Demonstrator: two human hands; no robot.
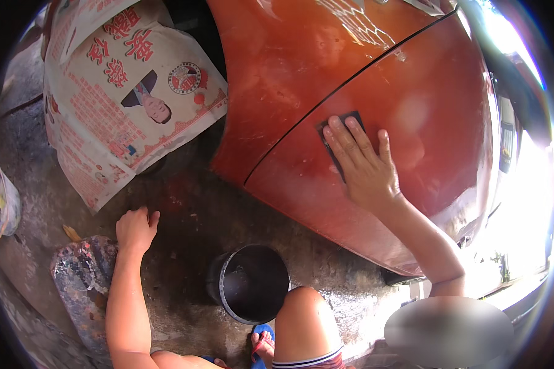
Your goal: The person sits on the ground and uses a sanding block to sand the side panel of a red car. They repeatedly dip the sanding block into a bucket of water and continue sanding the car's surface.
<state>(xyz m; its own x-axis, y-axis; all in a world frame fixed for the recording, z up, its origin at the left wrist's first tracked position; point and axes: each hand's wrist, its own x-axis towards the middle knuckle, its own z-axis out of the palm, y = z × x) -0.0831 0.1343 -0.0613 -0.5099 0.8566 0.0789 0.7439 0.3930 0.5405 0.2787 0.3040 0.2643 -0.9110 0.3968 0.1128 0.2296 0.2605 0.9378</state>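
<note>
My right hand point(370, 172) lies with outstretched fingers on a small dark sheet of sandpaper point(354, 117), holding it flat against a red-orange car panel point(412, 147). Part of the sheet is hidden under the fingers. The panel looks glossy, with paler, hazy patches around the hand. Further left and lower, my left hand point(136, 230) hangs closed above the floor, its fingers curled and nothing visible in them. It is nearest to a paint-spattered board point(86, 277) and the lower corner of a printed paper cover point(98, 141).
A dark bucket point(254, 284) stands on the wet-looking floor beside my bent knee. At the far left is a pale, stained bucket point(3, 200). The paper cover hangs beside the car's dark wheel opening. A seam point(326, 101) divides the car's panels.
</note>
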